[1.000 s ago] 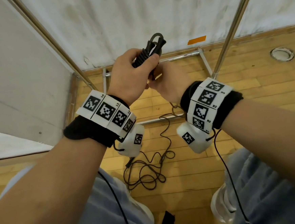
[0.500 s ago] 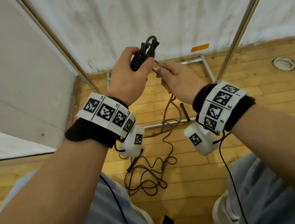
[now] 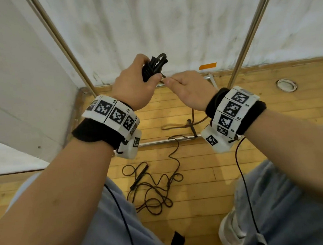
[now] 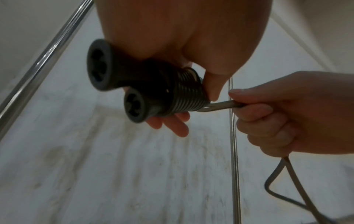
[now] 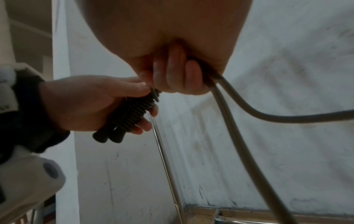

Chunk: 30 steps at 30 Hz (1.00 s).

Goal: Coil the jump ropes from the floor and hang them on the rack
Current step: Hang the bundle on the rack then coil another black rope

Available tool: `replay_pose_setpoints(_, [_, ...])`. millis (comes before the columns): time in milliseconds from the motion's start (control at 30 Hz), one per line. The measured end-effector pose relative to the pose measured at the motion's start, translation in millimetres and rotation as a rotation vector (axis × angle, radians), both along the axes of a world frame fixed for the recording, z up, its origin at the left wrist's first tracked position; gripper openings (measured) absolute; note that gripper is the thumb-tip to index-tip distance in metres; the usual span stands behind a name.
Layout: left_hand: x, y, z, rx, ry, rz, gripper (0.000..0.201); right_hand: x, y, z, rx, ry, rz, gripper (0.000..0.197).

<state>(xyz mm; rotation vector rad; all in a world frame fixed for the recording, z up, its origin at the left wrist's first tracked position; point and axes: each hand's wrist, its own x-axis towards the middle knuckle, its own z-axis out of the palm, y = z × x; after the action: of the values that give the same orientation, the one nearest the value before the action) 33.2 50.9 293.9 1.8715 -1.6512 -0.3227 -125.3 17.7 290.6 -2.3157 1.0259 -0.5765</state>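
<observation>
Here the left hand (image 3: 134, 85) is wrapped around a black jump rope (image 4: 180, 94): its two handles lie side by side in the palm, their round ribbed butts facing the left wrist camera, and the cord is wound around them in tight, even turns. The thumb presses on the last turns, fingertips showing beneath the bundle. Just beside it, the right hand (image 3: 191, 90) is closed around the free length of the same cord, thumb and forefinger pinching it where it leaves the winding, so the two hands almost touch. In the right wrist view the cord runs out below the curled fingers as a doubled strand and hangs down. Both hands are held up in front of the chest, between the slanting metal poles of the rack (image 3: 250, 28), whose lower bars cross the floor beneath. On the wooden floor (image 3: 238, 174) lies a second black jump rope (image 3: 158, 188) in a loose tangle, one slim handle visible, and a brown rope (image 3: 184, 125) rests near the lower rack bar. Behind stands a scuffed white wall (image 3: 158, 22) bearing a strip of orange tape (image 3: 207, 66); a round metal fitting (image 3: 286, 85) is set into the floor to the right.
</observation>
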Motion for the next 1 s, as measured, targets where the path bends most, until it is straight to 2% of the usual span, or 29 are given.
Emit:
replay_pose_setpoints(167, [4, 3, 4, -0.018, 0.039, -0.050, 0.038, -1, 9, 5, 0.000, -0.082, -0.043, 0.047])
replay_pose_setpoints(300, [8, 3, -1, -0.002, 0.009, -0.083, 0.036, -7, 7, 7, -0.052, -0.058, -0.060, 0.048])
replay_pose_setpoints(500, [17, 0, -7, 0.217, -0.099, -0.101, 0.038, -12, 6, 9, -0.031, 0.032, -0.015, 0.045])
replay_pose_setpoints(633, [9, 1, -8, 0.310, -0.184, -0.242, 0.033, -12, 1, 10, -0.017, 0.056, -0.018, 0.036])
replay_pose_setpoints(833, [-12, 0, -14, 0.189, -0.280, -0.315, 0.037, -13, -8, 12, -0.070, 0.013, -0.127, 0.039])
replay_pose_setpoints(1000, [-26, 1, -17, 0.093, -0.294, -0.326, 0.045, -13, -15, 12, -0.004, -0.052, -0.201, 0.036])
